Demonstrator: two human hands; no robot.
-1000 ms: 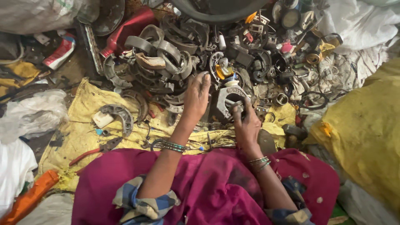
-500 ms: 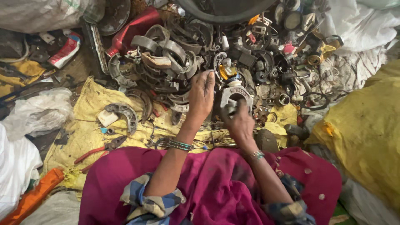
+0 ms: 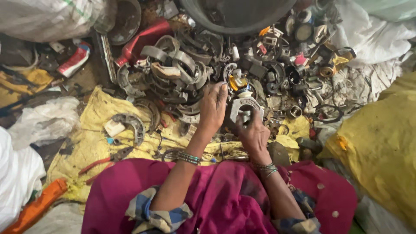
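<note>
A: Head view, looking down over a magenta lap [image 3: 225, 195]. What is in the hands?

B: The right hand [image 3: 253, 136] grips a grey metal bracket [image 3: 246, 106], a horseshoe-shaped piece, fingers curled round its lower edge and the thumb pressed on a small fitting in its middle. The left hand [image 3: 212, 108] is raised just beside it, fingers loosely together and bent, fingertips near the bracket's top left; I cannot tell whether they touch it or pinch anything.

A: And where is that bracket?

B: Held up off the ground, above the near edge of the scrap heap [image 3: 186, 78] and the yellow sack [image 3: 93, 138] spread under it.

A: How far along does the work look?

B: Early, I judge. The heap of curved metal bands, rings and small parts is large and mixed. A few pieces lie apart on the sack, among them a curved shoe [image 3: 132, 125] and red-handled pliers [image 3: 106, 159]. The bracket looks whole, fitting in place.
</note>
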